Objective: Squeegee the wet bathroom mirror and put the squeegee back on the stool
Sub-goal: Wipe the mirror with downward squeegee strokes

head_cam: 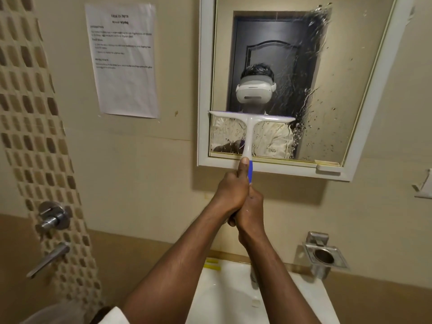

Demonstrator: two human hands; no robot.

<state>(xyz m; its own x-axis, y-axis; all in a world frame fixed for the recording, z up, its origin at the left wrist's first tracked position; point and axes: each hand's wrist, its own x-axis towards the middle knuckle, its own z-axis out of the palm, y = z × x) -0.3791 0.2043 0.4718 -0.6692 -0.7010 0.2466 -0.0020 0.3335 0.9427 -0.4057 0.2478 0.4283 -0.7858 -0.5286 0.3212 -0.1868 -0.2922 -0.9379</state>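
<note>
Facing you on the far wall, the white-framed mirror [364, 73] is clear on its left upper part, while streaks and droplets cover its right side and the strip below the blade. Left of it hangs a printed sheet [124, 59]; near you sits the white sink [233, 295]. Your squeegee [251, 119] lies with its blade flat across the lower left glass, handle pointing down. Your left hand [231, 190] has its fingers clamped round the handle, thumb up the stem; your right hand [251, 213] wraps it just below.
</note>
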